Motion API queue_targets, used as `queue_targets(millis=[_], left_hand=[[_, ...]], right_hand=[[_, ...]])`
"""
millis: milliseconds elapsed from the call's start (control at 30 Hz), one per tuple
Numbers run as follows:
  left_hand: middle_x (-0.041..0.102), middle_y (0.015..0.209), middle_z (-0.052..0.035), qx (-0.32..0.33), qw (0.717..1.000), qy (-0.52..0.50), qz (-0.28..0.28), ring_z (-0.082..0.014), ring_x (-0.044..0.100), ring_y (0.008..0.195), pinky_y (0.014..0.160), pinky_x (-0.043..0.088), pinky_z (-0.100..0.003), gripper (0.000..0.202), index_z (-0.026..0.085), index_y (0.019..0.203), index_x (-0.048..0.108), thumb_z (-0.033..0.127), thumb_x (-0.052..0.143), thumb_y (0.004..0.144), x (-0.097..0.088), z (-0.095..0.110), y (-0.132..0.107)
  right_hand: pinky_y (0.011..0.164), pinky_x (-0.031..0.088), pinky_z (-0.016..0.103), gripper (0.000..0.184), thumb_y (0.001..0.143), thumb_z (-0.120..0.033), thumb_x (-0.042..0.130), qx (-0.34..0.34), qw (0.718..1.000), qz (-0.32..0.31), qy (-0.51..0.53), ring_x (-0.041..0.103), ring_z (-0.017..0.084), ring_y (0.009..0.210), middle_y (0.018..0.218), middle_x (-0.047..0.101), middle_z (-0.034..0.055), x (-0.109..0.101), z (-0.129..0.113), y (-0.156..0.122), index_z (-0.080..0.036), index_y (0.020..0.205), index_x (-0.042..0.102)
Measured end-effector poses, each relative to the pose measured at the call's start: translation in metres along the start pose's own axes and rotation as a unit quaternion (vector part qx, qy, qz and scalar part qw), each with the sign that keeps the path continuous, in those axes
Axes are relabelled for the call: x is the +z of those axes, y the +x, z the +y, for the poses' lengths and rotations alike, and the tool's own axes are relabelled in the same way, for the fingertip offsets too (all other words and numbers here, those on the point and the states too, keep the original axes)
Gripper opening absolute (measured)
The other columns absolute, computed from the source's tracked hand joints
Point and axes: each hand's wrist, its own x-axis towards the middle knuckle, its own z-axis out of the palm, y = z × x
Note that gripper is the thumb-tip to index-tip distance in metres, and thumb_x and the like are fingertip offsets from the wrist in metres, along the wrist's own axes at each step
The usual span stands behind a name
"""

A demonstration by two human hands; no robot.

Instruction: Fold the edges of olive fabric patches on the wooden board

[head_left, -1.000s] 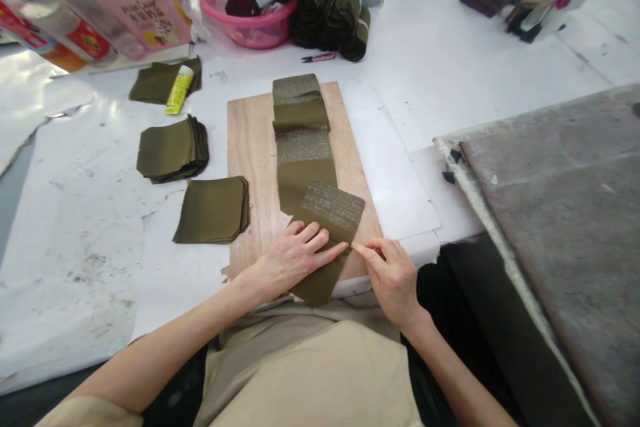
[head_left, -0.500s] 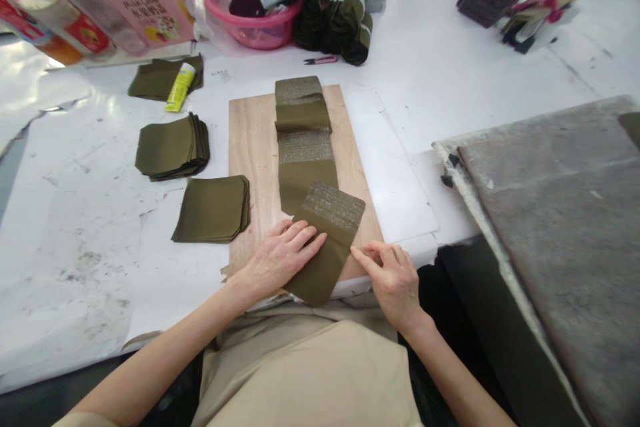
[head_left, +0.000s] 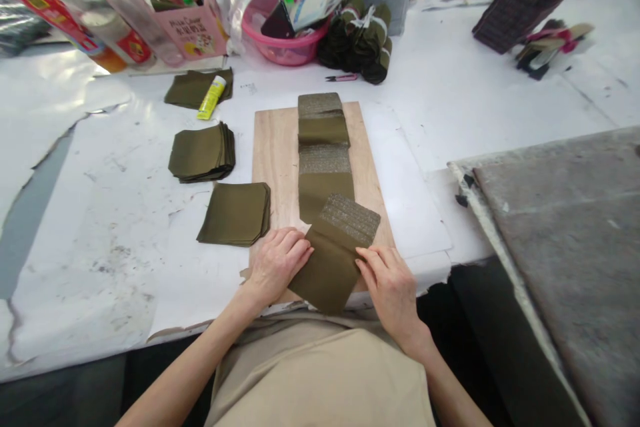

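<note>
An olive fabric piece (head_left: 330, 267) with a grey, rough-textured strip at its far end lies slanted over the near end of a wooden board (head_left: 275, 153). My left hand (head_left: 279, 261) pinches its left edge, fingers curled together. On the opposite edge, just below the textured strip, my right hand (head_left: 389, 280) grips the fabric between thumb and fingertips. Beyond it, a column of overlapping olive pieces (head_left: 325, 192) with similar textured bands runs up the board. A stack of olive fabric squares (head_left: 234, 213) sits left of my left hand, partly on the board.
Further left are another fabric stack (head_left: 197, 152) and a yellow tube (head_left: 212, 97) on more cloth. At the back stand a pink basin (head_left: 285, 50), rolled fabric bundles (head_left: 357, 40), a pink box (head_left: 197, 30) and bottles. Pink thread snips (head_left: 343, 78) lie behind the board. A grey padded surface (head_left: 560, 227) is at right.
My left hand has shifted from lying across the fabric to pinching its left edge. My right hand now holds the right edge more fully. The whole view has shifted slightly.
</note>
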Motion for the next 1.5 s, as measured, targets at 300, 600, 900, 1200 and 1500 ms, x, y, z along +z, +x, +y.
queue_targets(millis=[300,600,900,1200,1500], left_hand=[[0.063,0.089,-0.0046,-0.017,1.0,-0.022,-0.003,-0.0195,0.056,0.09,0.079,0.041,-0.034,0.018,0.018,0.082,0.058,0.026,0.05,0.096,-0.002,-0.001,0.001],[0.063,0.099,-0.0063,-0.057,0.993,-0.099,0.009,-0.0209,0.058,0.094,0.081,0.047,-0.034,0.009,0.018,0.094,0.059,0.026,0.056,0.093,-0.004,-0.003,0.0],[0.067,0.104,-0.0032,-0.163,0.883,-0.439,-0.035,-0.0182,0.063,0.094,0.086,0.05,-0.031,0.032,0.023,0.115,0.061,0.033,0.066,0.086,-0.017,-0.009,0.03],[0.068,0.078,-0.0017,-0.311,0.692,-0.649,-0.055,-0.0146,0.06,0.069,0.062,0.045,-0.022,0.031,0.016,0.09,0.068,0.045,0.071,0.078,-0.01,-0.007,0.029],[0.067,0.079,-0.0015,-0.321,0.694,-0.641,-0.07,-0.0135,0.057,0.069,0.062,0.042,-0.021,0.036,0.015,0.092,0.066,0.047,0.072,0.076,-0.007,-0.01,0.025]], right_hand=[[0.07,0.04,0.032,0.009,0.089,-0.029,0.063,0.02,0.997,-0.056,-0.058,0.057,0.02,0.083,0.087,0.062,0.0031,0.005,-0.015,0.022,-0.021,0.091,0.057],[0.07,0.039,0.029,0.011,0.089,-0.027,0.059,0.063,0.994,-0.083,0.046,0.056,0.017,0.081,0.084,0.06,0.0004,-0.005,-0.022,0.026,-0.023,0.079,0.057],[0.06,0.041,0.024,0.025,0.081,-0.045,0.067,0.248,0.876,-0.077,0.408,0.054,0.012,0.065,0.071,0.061,-0.0033,-0.008,-0.028,0.029,-0.021,0.08,0.06],[0.079,0.05,0.032,0.038,0.062,-0.044,0.083,0.344,0.727,0.02,0.594,0.065,0.019,0.082,0.085,0.072,0.0016,-0.004,-0.039,0.027,-0.02,0.085,0.064],[0.073,0.048,0.028,0.035,0.066,-0.047,0.08,0.366,0.707,0.079,0.6,0.061,0.015,0.073,0.078,0.07,-0.0002,0.008,-0.04,0.026,-0.019,0.082,0.065]])
